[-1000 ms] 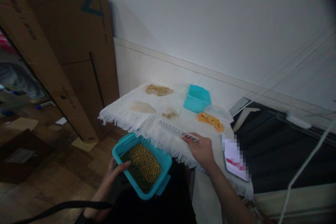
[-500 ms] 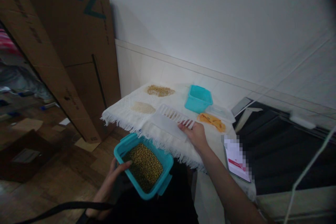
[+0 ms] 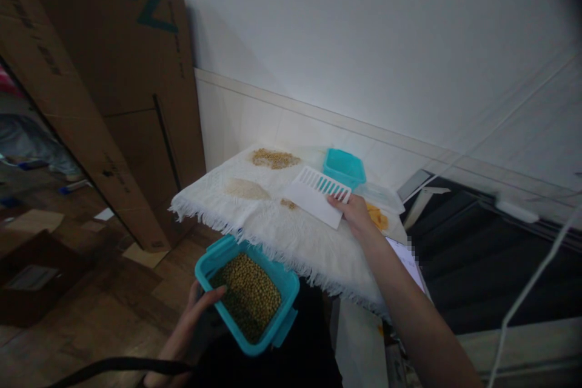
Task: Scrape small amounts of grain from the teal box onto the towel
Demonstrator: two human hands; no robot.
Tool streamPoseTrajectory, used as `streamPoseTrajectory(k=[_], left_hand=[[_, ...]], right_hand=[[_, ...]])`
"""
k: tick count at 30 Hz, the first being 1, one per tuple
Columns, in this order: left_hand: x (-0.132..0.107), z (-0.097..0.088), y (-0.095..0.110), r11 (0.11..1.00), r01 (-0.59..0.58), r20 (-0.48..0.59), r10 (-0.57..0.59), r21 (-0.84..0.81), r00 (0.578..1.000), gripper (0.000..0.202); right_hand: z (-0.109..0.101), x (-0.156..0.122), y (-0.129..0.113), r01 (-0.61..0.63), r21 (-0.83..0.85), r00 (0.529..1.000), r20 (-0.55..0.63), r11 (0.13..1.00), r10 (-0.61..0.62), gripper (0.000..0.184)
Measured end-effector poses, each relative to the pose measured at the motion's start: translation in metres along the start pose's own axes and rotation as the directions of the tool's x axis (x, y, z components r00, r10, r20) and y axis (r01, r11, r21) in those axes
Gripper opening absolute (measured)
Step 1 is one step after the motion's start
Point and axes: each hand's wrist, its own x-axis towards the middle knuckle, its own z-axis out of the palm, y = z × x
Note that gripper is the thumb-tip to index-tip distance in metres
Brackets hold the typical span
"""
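Observation:
My left hand (image 3: pixel 191 321) grips the near left rim of a teal plastic box (image 3: pixel 248 292) filled with greenish-brown beans, held below the front edge of the small table. My right hand (image 3: pixel 357 215) is closed on one corner of a flat white slotted scraper (image 3: pixel 318 194), raised over the white fringed cloth (image 3: pixel 282 233). On the cloth lie a brown grain heap (image 3: pixel 274 158) at the back, a white rice heap (image 3: pixel 246 188) at the left and a small brown heap (image 3: pixel 288 204) just left of the scraper. Orange pieces (image 3: pixel 376 216) show behind my right hand.
An empty teal box (image 3: pixel 344 168) stands at the back of the cloth beside a clear lid (image 3: pixel 382 196). A phone (image 3: pixel 409 260) lies at the right, partly under my forearm. Large cardboard boxes (image 3: pixel 109 73) lean at the left. A white cable (image 3: pixel 527 291) crosses the right.
My right hand has lifted the white scraper from the near edge of the cloth and carried it back and right, toward the empty teal box. The bean box has stayed put.

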Motion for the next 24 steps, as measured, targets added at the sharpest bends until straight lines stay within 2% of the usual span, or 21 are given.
streamPoseTrajectory(k=[4, 7, 11, 14, 17, 21, 23, 24], left_hand=[[0.0, 0.0, 0.0, 1.0, 0.0, 0.006, 0.0, 0.016, 1.0, 0.079], [0.001, -0.001, -0.001, 1.0, -0.015, 0.003, 0.015, 0.021, 1.0, 0.078], [0.004, -0.003, -0.002, 1.0, -0.007, -0.007, 0.007, 0.027, 1.0, 0.075], [0.008, -0.005, -0.003, 0.999, -0.011, 0.008, 0.011, 0.044, 1.0, 0.073], [0.012, -0.008, -0.004, 0.999, -0.014, 0.017, 0.013, 0.032, 1.0, 0.078], [0.015, -0.009, -0.005, 1.0, -0.007, -0.003, 0.007, 0.023, 1.0, 0.082], [0.015, -0.01, -0.005, 1.0, -0.012, -0.01, 0.012, 0.02, 1.0, 0.084], [0.014, -0.01, -0.005, 1.0, -0.015, -0.004, 0.015, 0.013, 1.0, 0.086]], right_hand=[[0.019, -0.015, -0.007, 0.169, -0.103, 0.985, -0.028, 0.98, -0.173, 0.053], [0.051, -0.043, -0.012, 0.31, -0.176, 0.951, 0.07, 0.934, -0.302, 0.038], [0.09, -0.079, -0.011, 0.521, -0.221, 0.852, 0.184, 0.824, -0.489, 0.017], [0.101, -0.094, -0.001, 0.636, -0.244, 0.771, 0.253, 0.732, -0.585, 0.022], [0.1, -0.103, 0.009, 0.685, -0.246, 0.727, 0.291, 0.686, -0.622, 0.029], [0.097, -0.111, 0.01, 0.689, -0.209, 0.719, 0.321, 0.694, -0.617, 0.03], [0.095, -0.11, 0.005, 0.652, -0.191, 0.75, 0.307, 0.734, -0.586, 0.025], [0.093, -0.106, 0.002, 0.612, -0.192, 0.783, 0.285, 0.767, -0.553, 0.022]])
